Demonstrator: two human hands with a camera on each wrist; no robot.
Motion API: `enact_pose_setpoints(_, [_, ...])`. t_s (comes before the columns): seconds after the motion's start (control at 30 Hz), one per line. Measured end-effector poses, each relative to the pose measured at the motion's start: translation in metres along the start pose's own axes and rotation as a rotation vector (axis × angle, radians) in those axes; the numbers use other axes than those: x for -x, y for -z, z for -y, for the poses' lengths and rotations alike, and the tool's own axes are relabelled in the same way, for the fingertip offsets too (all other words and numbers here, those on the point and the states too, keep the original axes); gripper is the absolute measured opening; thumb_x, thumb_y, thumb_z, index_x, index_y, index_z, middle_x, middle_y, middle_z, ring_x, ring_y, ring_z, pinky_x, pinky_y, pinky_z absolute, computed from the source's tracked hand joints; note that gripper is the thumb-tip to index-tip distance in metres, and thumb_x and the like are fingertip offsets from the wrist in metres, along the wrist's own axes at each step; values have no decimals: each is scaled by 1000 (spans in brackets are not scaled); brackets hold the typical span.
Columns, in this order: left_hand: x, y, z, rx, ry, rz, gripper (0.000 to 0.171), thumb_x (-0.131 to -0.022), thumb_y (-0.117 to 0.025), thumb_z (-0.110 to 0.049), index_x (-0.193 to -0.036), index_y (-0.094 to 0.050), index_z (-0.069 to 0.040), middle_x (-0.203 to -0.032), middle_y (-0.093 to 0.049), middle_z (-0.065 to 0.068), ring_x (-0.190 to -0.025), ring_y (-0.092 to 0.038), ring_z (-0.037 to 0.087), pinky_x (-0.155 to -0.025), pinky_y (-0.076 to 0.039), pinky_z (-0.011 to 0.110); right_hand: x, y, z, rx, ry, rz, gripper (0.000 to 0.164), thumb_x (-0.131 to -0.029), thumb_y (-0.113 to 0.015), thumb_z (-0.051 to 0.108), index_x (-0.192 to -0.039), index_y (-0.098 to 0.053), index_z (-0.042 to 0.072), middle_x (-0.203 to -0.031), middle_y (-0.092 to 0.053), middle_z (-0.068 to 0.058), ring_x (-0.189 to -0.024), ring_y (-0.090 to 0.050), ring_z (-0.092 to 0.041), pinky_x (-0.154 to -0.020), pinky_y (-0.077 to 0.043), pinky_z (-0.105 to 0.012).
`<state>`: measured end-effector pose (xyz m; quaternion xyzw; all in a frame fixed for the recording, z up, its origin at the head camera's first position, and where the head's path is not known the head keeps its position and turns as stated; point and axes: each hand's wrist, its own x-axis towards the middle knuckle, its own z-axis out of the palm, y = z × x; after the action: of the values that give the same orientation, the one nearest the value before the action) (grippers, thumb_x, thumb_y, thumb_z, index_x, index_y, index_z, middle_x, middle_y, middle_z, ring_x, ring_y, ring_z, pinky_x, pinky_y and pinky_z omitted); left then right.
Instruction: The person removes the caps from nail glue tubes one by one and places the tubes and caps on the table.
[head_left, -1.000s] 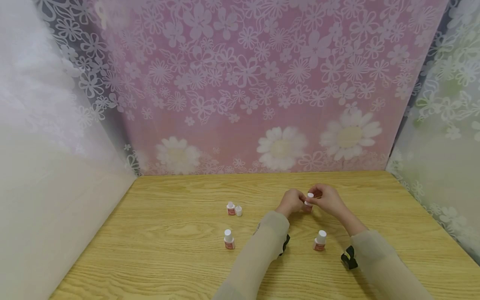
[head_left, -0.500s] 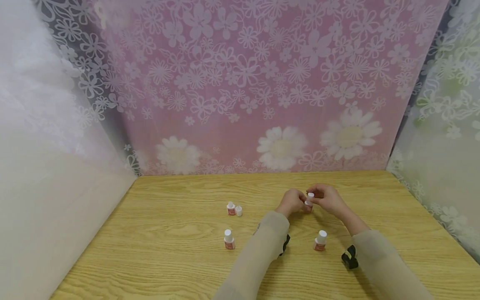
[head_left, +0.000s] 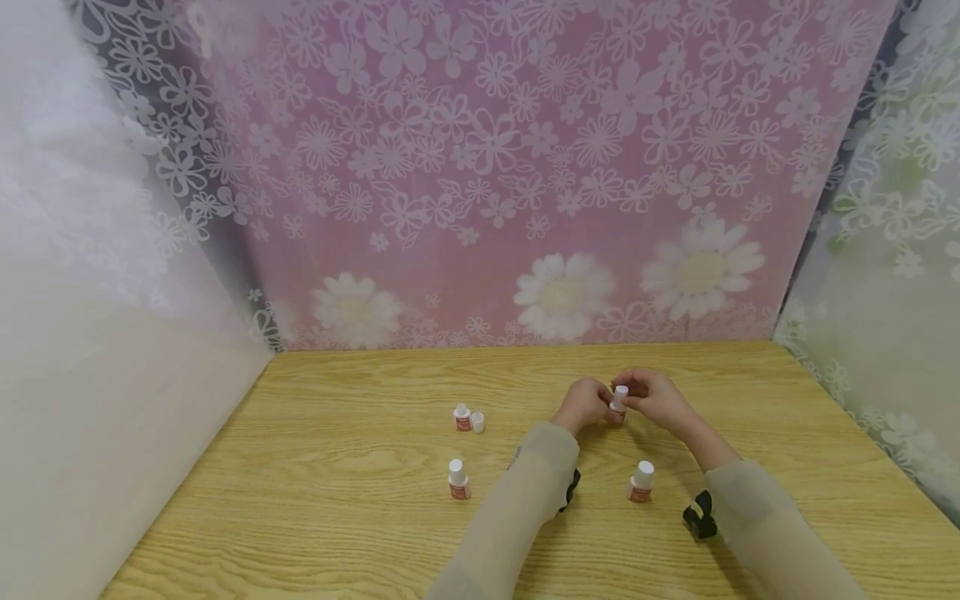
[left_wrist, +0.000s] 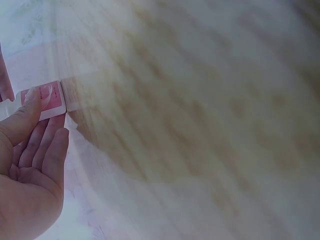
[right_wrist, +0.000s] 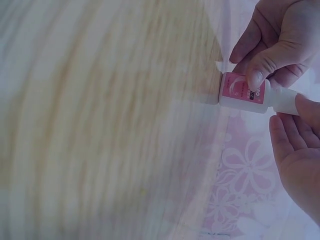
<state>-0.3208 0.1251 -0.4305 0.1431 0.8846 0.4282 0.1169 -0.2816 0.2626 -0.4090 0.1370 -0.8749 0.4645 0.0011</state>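
Note:
Toward the back right of the table, my left hand [head_left: 583,404] holds a small white bottle [right_wrist: 245,93] with a red-pink label. Its thumb presses on the label and the fingers lie behind, as the right wrist view shows. My right hand [head_left: 655,400] pinches the bottle's white cap [right_wrist: 286,101] from the other side. The bottle stands upright, its base right at the tabletop. In the left wrist view the bottle's label [left_wrist: 49,96] shows beside the left thumb, while the cap end is partly cut off by the frame's edge.
A similar bottle [head_left: 462,418] with a narrow bare tip stands at the back left, a loose white cap [head_left: 478,423] beside it. Two capped bottles stand nearer the front, a left one [head_left: 458,481] and a right one [head_left: 641,483] between the forearms. Floral sheets [head_left: 480,167] enclose the table.
My right fingers have shifted slightly at the cap, so more of it shows. The left hand and the other bottles have stayed in place.

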Motion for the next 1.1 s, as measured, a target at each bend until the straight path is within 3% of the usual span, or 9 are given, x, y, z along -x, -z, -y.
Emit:
enact_pose_setpoints(0.23, [1, 1, 1, 16, -3, 5, 13, -64, -80, -14, -68, -67, -10, -62, -56, -7, -56, -46, 8, -51, -39, 22, 1, 0, 3, -8, -23, 11, 35, -86, -56, 3, -116, -47, -12, -110, -52, -27, -102, -50, -38, -78, -44, -42])
enact_pose_setpoints(0.43, [2, 2, 1, -9, -20, 1, 13, -64, -80, -14, -67, -68, -10, -62, -56, -8, -56, -43, 7, -52, -37, 21, 1, 0, 5, 61, -62, -23, 43, -82, -64, 15, -114, -48, -11, -106, -55, -24, -98, -51, -36, -75, -45, -41])
enact_pose_setpoints(0.77, [3, 3, -1, -22, -33, 3, 13, -64, -80, -15, -68, -69, -8, -62, -57, -8, -57, -43, 7, -51, -37, 20, -1, -2, 6, 160, -59, -82, 31, -80, -66, 16, -99, -53, -5, -91, -58, -14, -85, -55, -30, -67, -46, -38])
enact_pose_setpoints(1.1, [5, 4, -2, -26, -34, -11, 14, -64, -80, -14, -66, -68, -7, -59, -56, -8, -57, -42, 6, -52, -36, 19, -1, -3, 3, 190, -43, -97, 28, -81, -65, 17, -96, -54, -4, -89, -59, -13, -83, -56, -29, -66, -46, -38])
